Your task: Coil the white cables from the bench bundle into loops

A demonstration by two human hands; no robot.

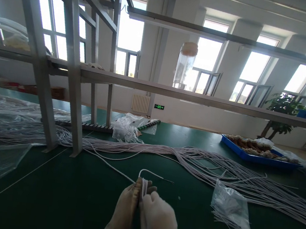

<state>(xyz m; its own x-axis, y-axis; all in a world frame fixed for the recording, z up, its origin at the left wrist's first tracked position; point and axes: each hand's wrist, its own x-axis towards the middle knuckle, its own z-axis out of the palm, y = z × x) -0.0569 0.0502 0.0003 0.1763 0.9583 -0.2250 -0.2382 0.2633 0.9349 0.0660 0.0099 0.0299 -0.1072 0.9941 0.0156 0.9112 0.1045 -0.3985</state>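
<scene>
Both hands wear pale gloves and meet at the lower middle of the head view. My left hand [124,211] is closed around a small coil of white cable [144,187]. Pressed against the coil's right side, my right hand [158,217] has its fingers closed on the same cable. One cable end with thin bare tips curves up and to the right above the hands. From the left, another stretch of cable runs down to the coil. Behind the hands, a long bundle of grey-white cables [192,160] lies across the green table [78,202].
A plastic bag [230,205] lies right of the hands, on short cable pieces. Farther back are a blue tray [249,155] and crumpled plastic [128,126]. Metal posts [74,65] stand at left, carrying a shelf [134,83] with a clear bottle [184,67].
</scene>
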